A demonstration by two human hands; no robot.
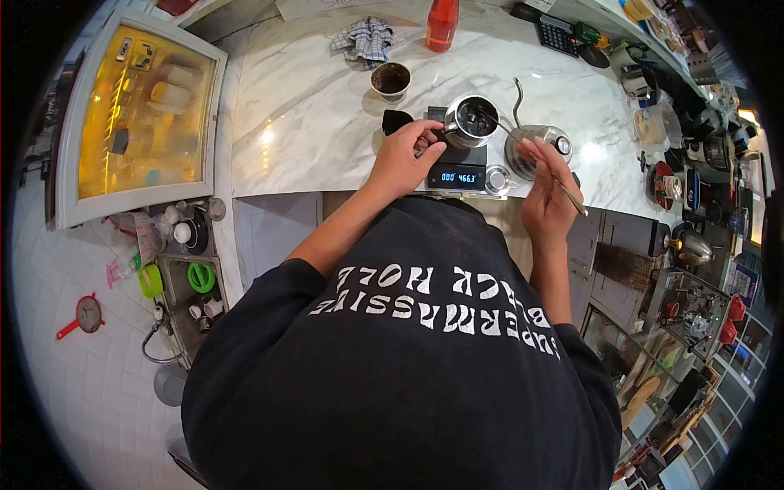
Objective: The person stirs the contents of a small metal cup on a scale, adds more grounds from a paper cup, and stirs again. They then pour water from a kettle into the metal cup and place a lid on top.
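A small steel pitcher (459,137) with dark liquid in it stands on a black digital scale (468,155), whose lit display reads 466.3. At the pitcher's left side, my left hand (406,158) is closed, thumb and forefinger at its handle. My right hand (549,196) grips a long metal spoon (570,198) that slants down into the pitcher. Partly behind those fingers is a steel gooseneck kettle (523,151). A small round metal tin (496,180) sits by the scale's right edge. Just beyond my left hand lies a black cup-like object (397,122).
Farther back are a cup of dark grounds (390,80), a checked cloth (365,41) and a red bottle (442,24). A calculator (558,34) lies back right. The glass-fronted cabinet (147,114) stands left of the marble counter (302,106), above a sink area.
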